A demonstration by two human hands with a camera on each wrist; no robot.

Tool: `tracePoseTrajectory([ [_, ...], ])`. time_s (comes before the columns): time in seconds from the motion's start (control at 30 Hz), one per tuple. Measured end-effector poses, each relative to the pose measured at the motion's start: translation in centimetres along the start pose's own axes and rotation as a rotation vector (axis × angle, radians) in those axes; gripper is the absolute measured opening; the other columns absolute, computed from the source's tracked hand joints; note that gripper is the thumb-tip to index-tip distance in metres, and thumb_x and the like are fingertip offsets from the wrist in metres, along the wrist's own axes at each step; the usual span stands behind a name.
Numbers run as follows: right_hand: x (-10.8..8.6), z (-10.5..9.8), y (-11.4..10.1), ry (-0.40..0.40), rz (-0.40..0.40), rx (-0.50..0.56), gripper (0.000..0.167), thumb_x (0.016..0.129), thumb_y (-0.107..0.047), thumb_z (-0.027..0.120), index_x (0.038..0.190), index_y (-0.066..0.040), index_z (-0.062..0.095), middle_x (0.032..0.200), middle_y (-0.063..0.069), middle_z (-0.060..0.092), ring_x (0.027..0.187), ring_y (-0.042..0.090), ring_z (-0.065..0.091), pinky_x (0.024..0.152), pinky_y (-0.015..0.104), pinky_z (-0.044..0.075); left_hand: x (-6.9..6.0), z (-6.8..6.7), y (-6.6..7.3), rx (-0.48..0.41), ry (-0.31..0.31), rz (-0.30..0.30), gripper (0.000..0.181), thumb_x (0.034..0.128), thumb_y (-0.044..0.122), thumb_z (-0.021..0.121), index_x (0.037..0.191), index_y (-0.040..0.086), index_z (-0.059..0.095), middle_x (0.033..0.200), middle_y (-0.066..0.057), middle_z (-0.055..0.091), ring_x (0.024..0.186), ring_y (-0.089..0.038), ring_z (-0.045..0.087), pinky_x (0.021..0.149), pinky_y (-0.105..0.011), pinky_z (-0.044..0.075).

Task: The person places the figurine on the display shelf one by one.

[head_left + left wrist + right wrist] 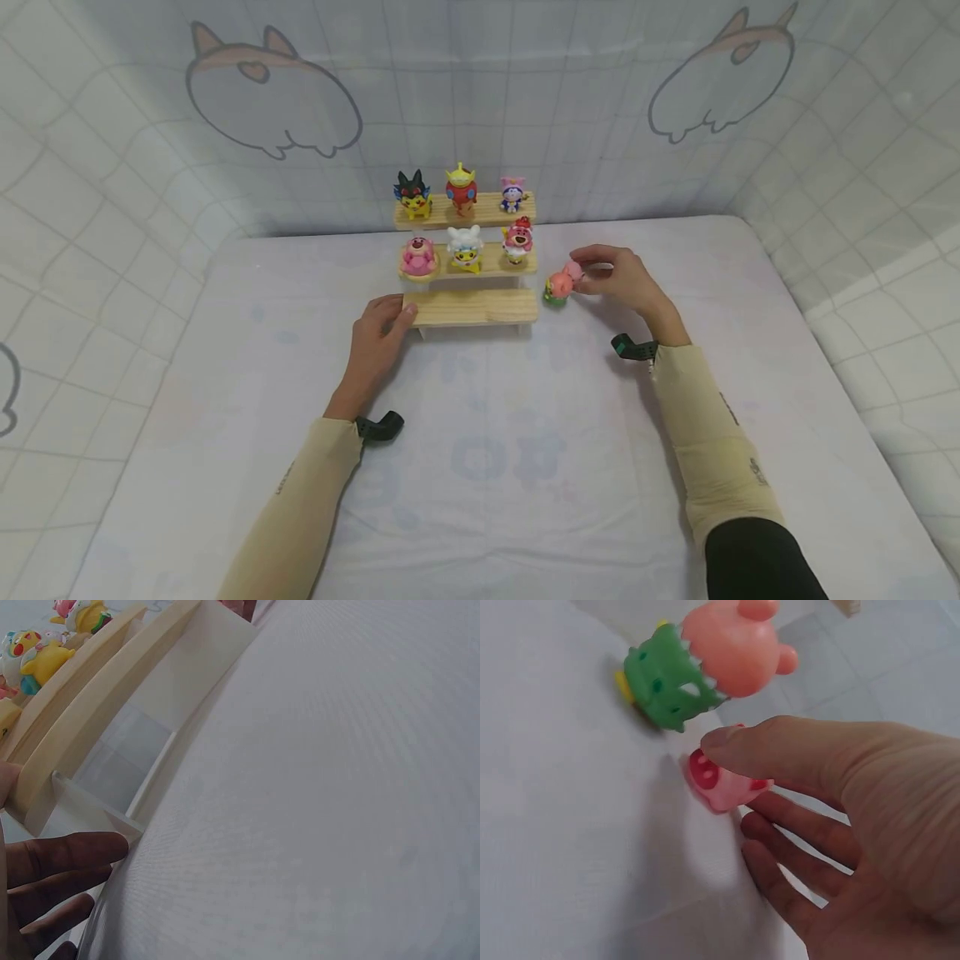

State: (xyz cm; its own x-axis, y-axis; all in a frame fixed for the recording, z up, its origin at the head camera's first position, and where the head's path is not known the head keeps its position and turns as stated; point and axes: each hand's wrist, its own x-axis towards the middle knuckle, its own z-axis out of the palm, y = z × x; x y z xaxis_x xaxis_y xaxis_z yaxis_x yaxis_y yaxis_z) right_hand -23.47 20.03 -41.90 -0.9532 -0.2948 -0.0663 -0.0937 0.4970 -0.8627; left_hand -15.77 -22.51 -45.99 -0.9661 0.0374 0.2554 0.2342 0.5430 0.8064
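Note:
A wooden three-step display stand [471, 308] stands at the back of the table. Its upper two steps bear several toy figurines; the lowest is bare. My left hand [377, 337] holds the lowest step's left end, the thumb on the board and the other fingers along the end; the left wrist view shows the fingers [67, 855] fairly straight beside the white leg. To the right of the stand, my right hand [618, 283] pinches a small pink figurine [727, 784] with red spots between thumb and fingers. Close by is a pink-headed figurine in green [664, 679].
On the top step are a black-eared yellow figurine [413, 198], a red one with a yellow top [461, 192] and a purple one [512, 196]. Pink [418, 258], white-and-yellow [466, 248] and red-and-pink [517, 240] figurines stand on the middle step. A patterned curtain [480, 100] hangs behind.

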Motion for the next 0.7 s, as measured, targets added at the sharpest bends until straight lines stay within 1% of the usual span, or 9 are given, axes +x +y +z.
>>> tracePoseTrajectory([
  [0.2,0.2,0.3,0.4,0.017,0.017,-0.073,0.054,0.088,-0.005,0.084,0.139,-0.007,0.065,0.142,0.012,0.064,0.131,0.030,0.059,0.117,0.050,0.047,-0.1,0.0,0.1,-0.008,0.002,0.000,0.039,0.1071,0.031,0.062,0.114,-0.004,0.078,0.132,-0.019,0.071,0.135,-0.031,0.057,0.119,-0.051,0.041],
  [0.3,0.2,0.4,0.5,0.028,0.020,-0.105,0.054,0.088,-0.006,0.085,0.138,-0.008,0.066,0.141,0.011,0.065,0.130,0.030,0.060,0.115,0.049,0.049,-0.1,0.1,0.1,-0.015,0.005,0.005,0.038,0.1071,0.030,0.063,0.113,-0.004,0.078,0.131,-0.019,0.071,0.135,-0.031,0.057,0.119,-0.051,0.041],
  [0.5,0.0,0.5,0.6,0.039,0.018,-0.113,0.051,0.088,-0.009,0.085,0.136,-0.009,0.067,0.138,0.011,0.066,0.128,0.031,0.061,0.114,0.050,0.050,-0.1,0.1,0.0,-0.029,0.008,0.007,0.037,0.1067,0.028,0.064,0.112,-0.005,0.078,0.130,-0.020,0.071,0.135,-0.031,0.057,0.118,-0.051,0.042],
  [0.63,0.2,0.4,1.1,0.042,0.010,-0.103,0.048,0.090,-0.013,0.084,0.135,-0.010,0.068,0.138,0.009,0.067,0.126,0.030,0.062,0.113,0.051,0.050,-0.1,0.0,0.1,-0.015,0.001,0.002,0.038,0.1071,0.029,0.063,0.113,-0.005,0.078,0.131,-0.020,0.071,0.135,-0.032,0.057,0.119,-0.051,0.041],
  [0.7,0.3,0.4,1.3,0.038,0.003,-0.098,0.050,0.090,-0.013,0.084,0.137,-0.009,0.067,0.138,0.009,0.067,0.126,0.030,0.062,0.113,0.051,0.050,-0.1,-0.1,0.2,-0.005,-0.003,-0.003,0.038,0.1074,0.030,0.062,0.115,-0.005,0.077,0.132,-0.020,0.071,0.136,-0.032,0.056,0.119,-0.051,0.040],
])
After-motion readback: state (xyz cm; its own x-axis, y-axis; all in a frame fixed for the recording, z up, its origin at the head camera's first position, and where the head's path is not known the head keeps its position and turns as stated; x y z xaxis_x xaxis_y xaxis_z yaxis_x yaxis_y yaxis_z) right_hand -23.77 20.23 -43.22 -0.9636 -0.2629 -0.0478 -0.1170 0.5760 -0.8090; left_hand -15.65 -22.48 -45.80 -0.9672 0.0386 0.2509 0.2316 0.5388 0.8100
